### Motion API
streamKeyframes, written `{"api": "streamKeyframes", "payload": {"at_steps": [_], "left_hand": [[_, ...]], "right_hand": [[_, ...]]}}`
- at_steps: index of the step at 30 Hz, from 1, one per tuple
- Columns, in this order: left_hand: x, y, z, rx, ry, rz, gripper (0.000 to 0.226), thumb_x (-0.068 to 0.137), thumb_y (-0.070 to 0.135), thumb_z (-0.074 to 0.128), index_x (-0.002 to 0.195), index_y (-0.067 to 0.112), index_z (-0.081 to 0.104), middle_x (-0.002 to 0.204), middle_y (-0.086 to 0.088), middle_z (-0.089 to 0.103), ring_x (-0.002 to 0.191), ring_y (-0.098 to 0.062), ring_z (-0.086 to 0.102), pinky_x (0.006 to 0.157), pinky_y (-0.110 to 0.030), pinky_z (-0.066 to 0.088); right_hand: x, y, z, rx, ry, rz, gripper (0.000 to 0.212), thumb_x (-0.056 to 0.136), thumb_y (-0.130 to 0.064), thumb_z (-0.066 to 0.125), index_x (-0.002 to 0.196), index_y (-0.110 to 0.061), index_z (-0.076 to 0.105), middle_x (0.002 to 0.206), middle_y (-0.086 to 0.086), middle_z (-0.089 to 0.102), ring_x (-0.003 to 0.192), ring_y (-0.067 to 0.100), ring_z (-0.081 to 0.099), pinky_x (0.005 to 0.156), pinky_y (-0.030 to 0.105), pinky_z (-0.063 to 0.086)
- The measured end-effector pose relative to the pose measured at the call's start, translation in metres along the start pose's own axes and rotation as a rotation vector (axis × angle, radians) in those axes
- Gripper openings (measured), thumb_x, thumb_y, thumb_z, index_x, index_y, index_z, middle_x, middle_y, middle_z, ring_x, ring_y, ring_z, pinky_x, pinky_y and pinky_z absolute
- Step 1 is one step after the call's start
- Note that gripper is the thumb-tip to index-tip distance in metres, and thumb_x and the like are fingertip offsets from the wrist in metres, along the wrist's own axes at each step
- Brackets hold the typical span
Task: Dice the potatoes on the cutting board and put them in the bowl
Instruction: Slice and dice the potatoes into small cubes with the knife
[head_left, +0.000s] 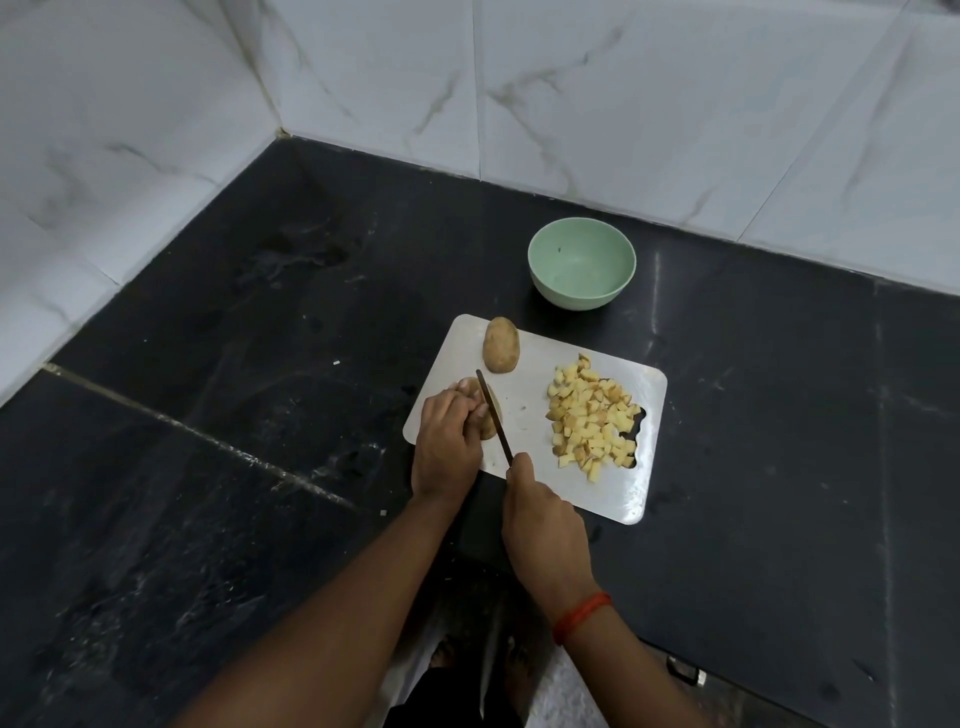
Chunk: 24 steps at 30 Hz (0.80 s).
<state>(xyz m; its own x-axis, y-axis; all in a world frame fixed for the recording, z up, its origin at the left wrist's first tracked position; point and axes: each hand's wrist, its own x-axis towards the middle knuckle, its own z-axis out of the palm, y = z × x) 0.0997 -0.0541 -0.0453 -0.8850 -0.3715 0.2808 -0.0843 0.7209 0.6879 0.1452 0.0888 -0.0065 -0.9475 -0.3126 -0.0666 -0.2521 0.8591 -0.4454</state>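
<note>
Your left hand (448, 441) lies knuckles up, fingers curled down over the potato (489, 427) and gripping it. Your right hand (543, 525) is closed round the handle of the knife (494, 415), one finger reaching forward to the base of the blade. Both forearms extend forward and converge, wrists near each other. A red thread band (579, 617) circles your right wrist.

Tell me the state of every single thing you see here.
Bowl, upright, empty.
Cutting board, flat on the counter.
Whole potato, uncut, lying on the board.
Second potato, on the board, held down by the left grip.
Knife, in the right grip, blade against the second potato.
Diced potato, heaped on the board, skin on.
</note>
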Motion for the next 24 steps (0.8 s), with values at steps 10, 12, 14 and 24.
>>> {"api": "streamKeyframes", "payload": {"at_steps": [10, 12, 14, 24], "left_hand": [[0.001, -0.001, -0.001, -0.027, 0.014, 0.004, 0.012, 0.1, 0.016, 0.061, 0.096, 0.007, 0.068, 0.103, -0.002, 0.066, 0.102, -0.018, 0.056, 0.088, -0.011, 0.039], [0.002, -0.002, -0.001, -0.053, 0.012, 0.005, 0.012, 0.101, 0.016, 0.06, 0.096, 0.008, 0.068, 0.103, 0.0, 0.065, 0.102, -0.016, 0.056, 0.088, -0.01, 0.042], [0.001, -0.003, 0.0, -0.065, 0.016, -0.014, 0.015, 0.102, 0.019, 0.058, 0.096, 0.009, 0.067, 0.103, 0.001, 0.065, 0.103, -0.018, 0.056, 0.085, -0.023, 0.05], [0.002, 0.0, 0.002, -0.02, 0.023, -0.048, 0.015, 0.102, 0.02, 0.056, 0.092, 0.01, 0.064, 0.101, 0.002, 0.061, 0.1, -0.02, 0.054, 0.077, -0.03, 0.05]], "right_hand": [[0.045, -0.019, -0.007, 0.036, -0.157, 0.021, 0.034, 0.103, -0.016, 0.034, 0.134, -0.024, 0.023, 0.092, 0.006, 0.066, 0.081, 0.03, 0.067, 0.062, 0.034, 0.042], [0.059, -0.023, -0.007, 0.08, -0.145, 0.007, 0.036, 0.103, -0.018, 0.034, 0.137, -0.025, 0.022, 0.092, 0.006, 0.066, 0.08, 0.03, 0.067, 0.062, 0.033, 0.04], [0.066, -0.026, -0.006, 0.066, -0.11, 0.001, 0.041, 0.105, -0.022, 0.033, 0.144, -0.025, 0.022, 0.092, 0.006, 0.068, 0.079, 0.027, 0.068, 0.063, 0.033, 0.043], [0.052, -0.018, -0.008, -0.063, -0.159, -0.035, 0.045, 0.104, -0.016, 0.033, 0.145, -0.025, 0.019, 0.094, 0.007, 0.069, 0.08, 0.028, 0.069, 0.064, 0.035, 0.047]]}}
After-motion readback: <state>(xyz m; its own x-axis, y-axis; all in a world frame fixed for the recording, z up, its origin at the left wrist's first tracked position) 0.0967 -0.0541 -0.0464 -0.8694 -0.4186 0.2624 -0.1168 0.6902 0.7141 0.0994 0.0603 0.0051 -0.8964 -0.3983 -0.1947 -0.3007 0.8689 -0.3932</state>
